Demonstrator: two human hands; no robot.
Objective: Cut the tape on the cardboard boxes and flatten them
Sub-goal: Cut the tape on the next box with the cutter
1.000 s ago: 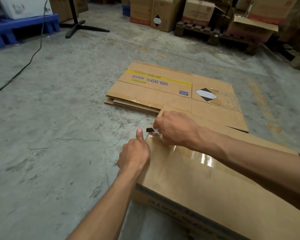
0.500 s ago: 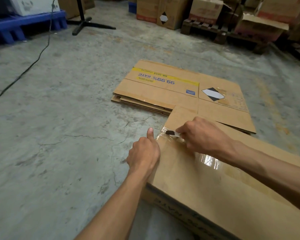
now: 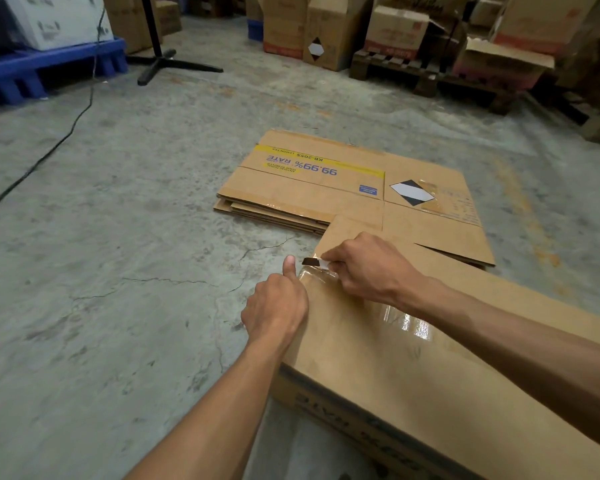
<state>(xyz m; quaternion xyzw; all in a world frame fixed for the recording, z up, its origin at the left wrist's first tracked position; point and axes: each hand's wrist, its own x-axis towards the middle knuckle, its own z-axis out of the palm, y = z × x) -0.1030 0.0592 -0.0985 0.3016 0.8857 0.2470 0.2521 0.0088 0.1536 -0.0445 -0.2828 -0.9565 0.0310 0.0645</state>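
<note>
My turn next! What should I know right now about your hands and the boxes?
Right hand grips a small cutter, blade at the far corner of the taped box.
Left hand holds that box's left edge, thumb up.
Clear tape runs along the box top; I cannot tell how much of it is cut.
Flattened boxes lie stacked just beyond.
Left: cut the tape, flatten this box, add it to the stack.

- Left hand (image 3: 274,311): bare, no glove, ring or watch visible.
- Right hand (image 3: 368,268): bare, likewise unadorned.
- Left forearm (image 3: 222,410): uncovered to the frame edge; no sleeve shows.
- Right forearm (image 3: 516,341): uncovered to the frame edge; no sleeve shows.
</note>
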